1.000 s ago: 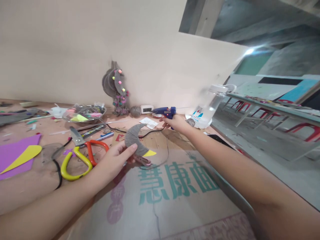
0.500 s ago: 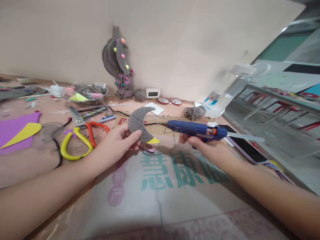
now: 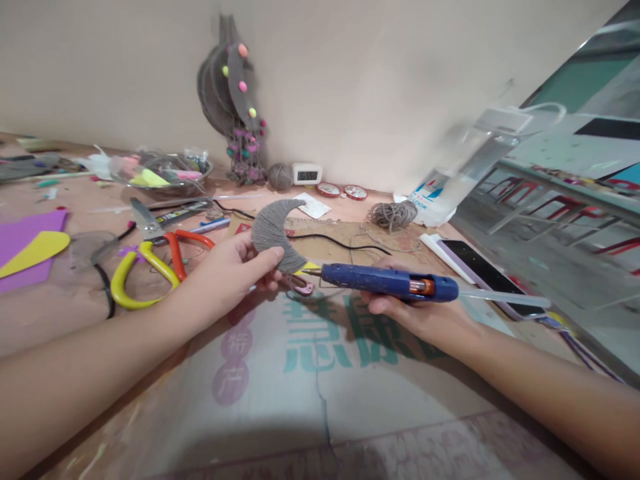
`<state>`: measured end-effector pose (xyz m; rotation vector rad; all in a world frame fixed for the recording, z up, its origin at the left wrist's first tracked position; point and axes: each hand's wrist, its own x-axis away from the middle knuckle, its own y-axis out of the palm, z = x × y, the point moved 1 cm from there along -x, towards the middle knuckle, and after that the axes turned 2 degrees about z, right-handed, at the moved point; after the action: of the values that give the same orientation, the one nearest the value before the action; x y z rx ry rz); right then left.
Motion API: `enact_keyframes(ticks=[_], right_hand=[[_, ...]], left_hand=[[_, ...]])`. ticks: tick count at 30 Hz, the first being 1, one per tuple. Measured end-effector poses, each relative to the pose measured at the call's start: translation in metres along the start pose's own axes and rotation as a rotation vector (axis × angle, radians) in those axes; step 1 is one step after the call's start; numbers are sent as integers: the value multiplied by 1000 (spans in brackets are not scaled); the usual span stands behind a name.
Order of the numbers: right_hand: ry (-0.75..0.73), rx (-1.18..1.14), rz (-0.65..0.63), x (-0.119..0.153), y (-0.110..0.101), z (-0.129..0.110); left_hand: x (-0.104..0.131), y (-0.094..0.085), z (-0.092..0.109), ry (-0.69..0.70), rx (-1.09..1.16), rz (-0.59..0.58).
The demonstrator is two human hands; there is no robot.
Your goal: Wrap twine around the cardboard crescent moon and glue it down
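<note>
My left hand (image 3: 250, 267) pinches a crescent moon (image 3: 274, 230) wrapped in grey yarn, with a bare yellow tip (image 3: 307, 268) at its lower end. A blue hot glue gun (image 3: 387, 281) is gripped in my right hand (image 3: 405, 313), with a clear glue stick (image 3: 505, 297) sticking out of its back. Its nozzle points left and lies at the yellow tip; whether they touch I cannot tell. Just below the crescent lies a small pink-handled tool (image 3: 303, 287), partly hidden by my left hand. A printed cardboard sheet (image 3: 280, 413) is spread beneath both hands.
Scissors (image 3: 145, 270) with yellow and red handles lie left, near purple and yellow sheets (image 3: 30, 257). Behind are a bowl of craft bits (image 3: 165, 177), a small clock (image 3: 307, 175) and yarn (image 3: 393, 215). A clear bottle (image 3: 465, 167) and a phone (image 3: 490, 273) are at right.
The glue gun has come down and slightly left, bringing its nozzle to the crescent's yellow tip. My left hand still holds the crescent. The view has shifted a little.
</note>
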<state>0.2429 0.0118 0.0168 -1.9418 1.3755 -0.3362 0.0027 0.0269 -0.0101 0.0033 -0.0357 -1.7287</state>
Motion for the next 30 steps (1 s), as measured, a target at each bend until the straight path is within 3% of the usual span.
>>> enact_keyframes(ticks=[13, 30], right_hand=[[135, -144, -64, -1, 7, -11], [142, 20, -34, -1, 4, -15]], left_hand=[[-1, 0, -1, -61, 36, -10], [0, 0, 3, -77, 28, -24]])
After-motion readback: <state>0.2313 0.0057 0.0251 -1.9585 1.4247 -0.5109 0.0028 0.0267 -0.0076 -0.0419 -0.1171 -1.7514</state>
